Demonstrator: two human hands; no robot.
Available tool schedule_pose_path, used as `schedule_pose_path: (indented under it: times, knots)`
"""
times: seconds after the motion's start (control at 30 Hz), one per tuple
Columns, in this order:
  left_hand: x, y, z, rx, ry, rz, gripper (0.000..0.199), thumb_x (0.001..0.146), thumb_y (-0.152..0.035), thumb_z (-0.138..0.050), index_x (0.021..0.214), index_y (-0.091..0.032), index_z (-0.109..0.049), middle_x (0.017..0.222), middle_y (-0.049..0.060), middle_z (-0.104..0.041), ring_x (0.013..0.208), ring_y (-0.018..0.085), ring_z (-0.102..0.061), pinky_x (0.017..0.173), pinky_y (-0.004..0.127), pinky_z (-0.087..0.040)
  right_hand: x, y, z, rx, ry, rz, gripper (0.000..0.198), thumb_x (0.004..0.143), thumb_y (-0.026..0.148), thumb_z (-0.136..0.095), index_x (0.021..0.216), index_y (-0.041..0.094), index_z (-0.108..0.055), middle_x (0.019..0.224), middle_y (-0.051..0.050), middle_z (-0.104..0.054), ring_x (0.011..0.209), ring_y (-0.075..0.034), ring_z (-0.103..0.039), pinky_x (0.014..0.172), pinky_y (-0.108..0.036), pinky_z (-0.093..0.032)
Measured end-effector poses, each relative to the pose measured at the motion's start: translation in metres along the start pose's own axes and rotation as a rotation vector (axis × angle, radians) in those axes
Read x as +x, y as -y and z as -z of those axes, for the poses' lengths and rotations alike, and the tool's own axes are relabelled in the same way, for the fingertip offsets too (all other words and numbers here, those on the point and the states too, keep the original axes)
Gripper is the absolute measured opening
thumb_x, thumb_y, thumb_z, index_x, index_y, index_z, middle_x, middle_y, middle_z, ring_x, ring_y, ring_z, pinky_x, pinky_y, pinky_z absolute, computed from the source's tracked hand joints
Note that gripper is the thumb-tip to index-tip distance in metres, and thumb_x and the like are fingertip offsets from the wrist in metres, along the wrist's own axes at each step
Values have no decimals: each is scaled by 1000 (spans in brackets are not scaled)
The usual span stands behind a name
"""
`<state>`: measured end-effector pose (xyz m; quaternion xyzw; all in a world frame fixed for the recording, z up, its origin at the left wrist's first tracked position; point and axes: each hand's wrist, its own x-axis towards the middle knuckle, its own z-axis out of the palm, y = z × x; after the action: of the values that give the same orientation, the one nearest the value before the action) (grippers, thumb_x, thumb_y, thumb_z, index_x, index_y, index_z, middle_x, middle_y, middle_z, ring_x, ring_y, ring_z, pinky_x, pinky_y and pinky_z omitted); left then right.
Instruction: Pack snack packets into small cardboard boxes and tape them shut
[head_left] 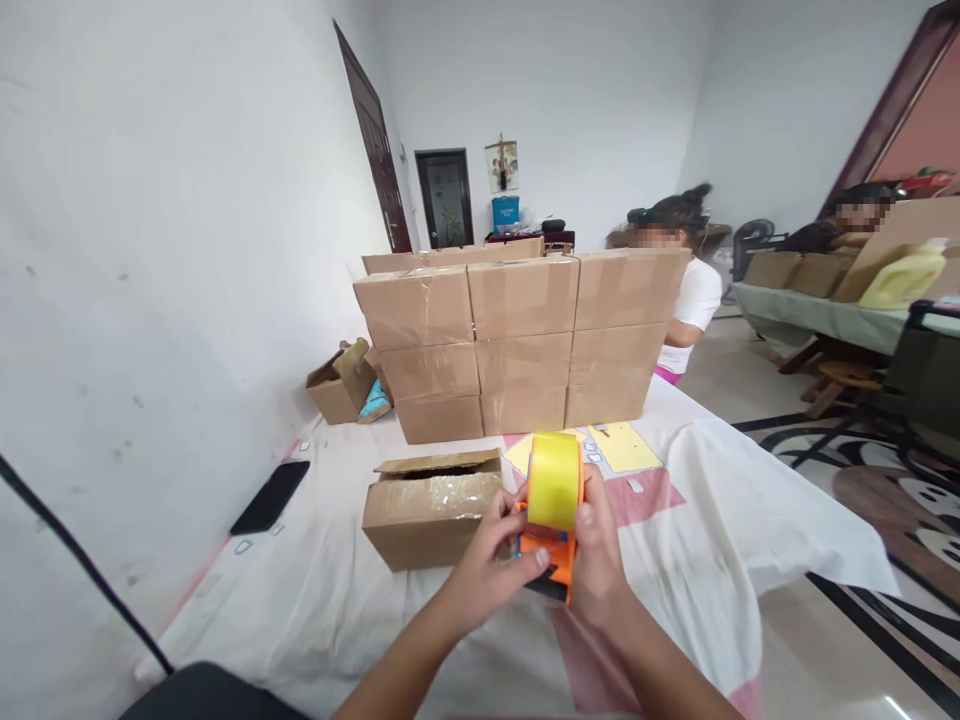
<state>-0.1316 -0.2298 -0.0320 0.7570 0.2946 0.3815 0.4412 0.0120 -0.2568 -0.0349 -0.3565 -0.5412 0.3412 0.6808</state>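
Both my hands grip an orange tape dispenser (559,552) that carries a roll of yellow tape (555,482). My left hand (491,555) is closed on its left side, with the thumb over the orange frame. My right hand (598,550) wraps round the right side. Just left of the dispenser, a small cardboard box (420,520) sits on the cloth-covered table, its top flap partly raised along a dark gap. Shiny clear tape lies across part of the box. Where the tape's free end is, I cannot tell.
Taped cardboard boxes (525,345) are stacked in rows behind the small box. A black phone (270,497) lies by the wall, near an open carton (337,390). Beyond the stack is a person in a white shirt (694,310). Another table (810,315) stands at right.
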Motion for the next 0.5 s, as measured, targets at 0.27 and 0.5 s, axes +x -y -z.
schedule_pose_path:
  times: [0.27, 0.5]
  knots:
    - [24, -4, -29, -29, -203, 47, 53, 87, -71, -55, 70, -23, -73, 90, 10, -52, 96, 28, -56, 89, 48, -52, 46, -30, 40, -127, 23, 262, 52, 90, 68, -43, 77, 29, -75, 72, -9, -70, 69, -32, -67, 66, -50, -57]
    - [23, -16, -52, 37, -398, 23, 50, 95, -58, -54, 70, -19, -73, 88, 7, -53, 84, 20, -55, 74, 33, -46, 53, -41, 35, -182, -204, 248, 64, 98, 64, -37, 62, 21, -68, 60, -8, -66, 61, -22, -63, 62, -36, -55]
